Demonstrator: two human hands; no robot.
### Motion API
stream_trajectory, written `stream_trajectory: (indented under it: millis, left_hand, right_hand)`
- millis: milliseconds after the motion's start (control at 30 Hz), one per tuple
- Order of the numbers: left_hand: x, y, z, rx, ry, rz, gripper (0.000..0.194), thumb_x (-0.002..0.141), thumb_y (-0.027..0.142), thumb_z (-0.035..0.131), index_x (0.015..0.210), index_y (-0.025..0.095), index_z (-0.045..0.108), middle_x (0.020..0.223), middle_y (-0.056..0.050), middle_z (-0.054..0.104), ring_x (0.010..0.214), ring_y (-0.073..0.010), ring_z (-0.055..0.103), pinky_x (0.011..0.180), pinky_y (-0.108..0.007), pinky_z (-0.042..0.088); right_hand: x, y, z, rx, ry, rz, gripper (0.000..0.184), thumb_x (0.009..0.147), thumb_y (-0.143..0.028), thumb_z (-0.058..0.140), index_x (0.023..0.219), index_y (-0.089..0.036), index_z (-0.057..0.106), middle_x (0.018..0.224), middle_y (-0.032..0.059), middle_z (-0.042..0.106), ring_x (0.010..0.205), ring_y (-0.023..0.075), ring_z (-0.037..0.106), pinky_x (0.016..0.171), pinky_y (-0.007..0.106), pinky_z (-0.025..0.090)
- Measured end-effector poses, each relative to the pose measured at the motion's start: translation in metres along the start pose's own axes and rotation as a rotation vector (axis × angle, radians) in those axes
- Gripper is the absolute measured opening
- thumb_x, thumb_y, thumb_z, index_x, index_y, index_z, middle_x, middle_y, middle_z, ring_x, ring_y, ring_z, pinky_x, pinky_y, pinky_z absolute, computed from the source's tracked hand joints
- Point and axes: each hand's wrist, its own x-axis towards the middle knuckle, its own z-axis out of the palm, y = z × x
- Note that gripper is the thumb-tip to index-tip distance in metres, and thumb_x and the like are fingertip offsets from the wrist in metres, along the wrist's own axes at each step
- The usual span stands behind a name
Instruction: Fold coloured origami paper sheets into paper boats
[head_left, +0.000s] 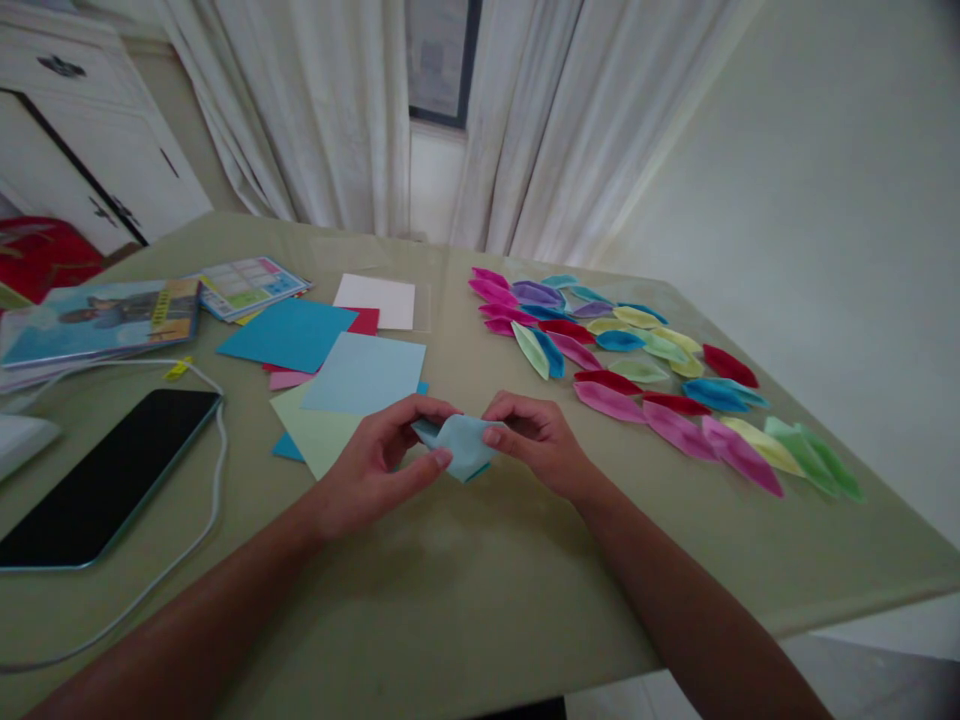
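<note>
Both my hands pinch a small folded piece of light blue paper just above the olive table. My left hand grips its left end with thumb below and fingers curled over. My right hand holds its right end, fingers closed on it. Loose coloured paper squares lie just beyond my left hand. To the right, several folded paper boats in pink, red, blue, green, yellow and purple are spread out in rows.
A dark tablet with a white cable lies at the left. Books and printed sheets sit at the far left. White curtains and a cabinet stand behind. The table's right edge drops off.
</note>
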Motion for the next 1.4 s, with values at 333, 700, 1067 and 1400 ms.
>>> stream_trajectory:
  millis: [333, 700, 1067, 1400]
  left_hand:
    - [0.004, 0.000, -0.002, 0.046, 0.128, -0.042, 0.031, 0.087, 0.037, 0.086, 0.111, 0.020, 0.076, 0.101, -0.006, 0.077, 0.084, -0.0179, 0.071, 0.068, -0.025, 0.058]
    - [0.003, 0.002, 0.001, -0.012, 0.131, -0.064, 0.027, 0.091, 0.037, 0.081, 0.111, 0.020, 0.075, 0.109, -0.008, 0.077, 0.086, -0.0183, 0.073, 0.071, -0.026, 0.061]
    - [-0.002, 0.003, 0.004, 0.086, 0.144, 0.003, 0.017, 0.095, 0.027, 0.075, 0.110, 0.021, 0.073, 0.099, -0.003, 0.073, 0.087, -0.0164, 0.069, 0.076, -0.025, 0.057]
    - [-0.001, 0.001, 0.005, 0.116, 0.170, 0.038, 0.015, 0.096, 0.028, 0.075, 0.109, 0.021, 0.072, 0.095, -0.002, 0.072, 0.072, -0.0116, 0.064, 0.062, -0.022, 0.051]
  right_hand:
    - [-0.003, 0.003, -0.002, 0.160, 0.024, 0.002, 0.021, 0.088, -0.041, 0.083, 0.081, -0.022, 0.076, 0.074, 0.0000, 0.063, 0.067, 0.0145, 0.055, 0.061, 0.027, 0.044]
    - [-0.003, -0.003, 0.000, 0.056, -0.028, -0.067, 0.022, 0.089, -0.043, 0.081, 0.081, -0.024, 0.077, 0.077, 0.0018, 0.064, 0.072, 0.0173, 0.057, 0.066, 0.031, 0.048]
    - [-0.005, 0.001, 0.006, 0.028, -0.082, -0.049, 0.018, 0.091, -0.041, 0.081, 0.098, -0.025, 0.079, 0.091, 0.0044, 0.069, 0.083, 0.0198, 0.062, 0.074, 0.033, 0.051]
    - [-0.007, -0.001, 0.008, 0.040, -0.074, -0.058, 0.020, 0.094, -0.040, 0.078, 0.085, -0.022, 0.077, 0.082, 0.0024, 0.068, 0.072, 0.0162, 0.060, 0.067, 0.030, 0.047]
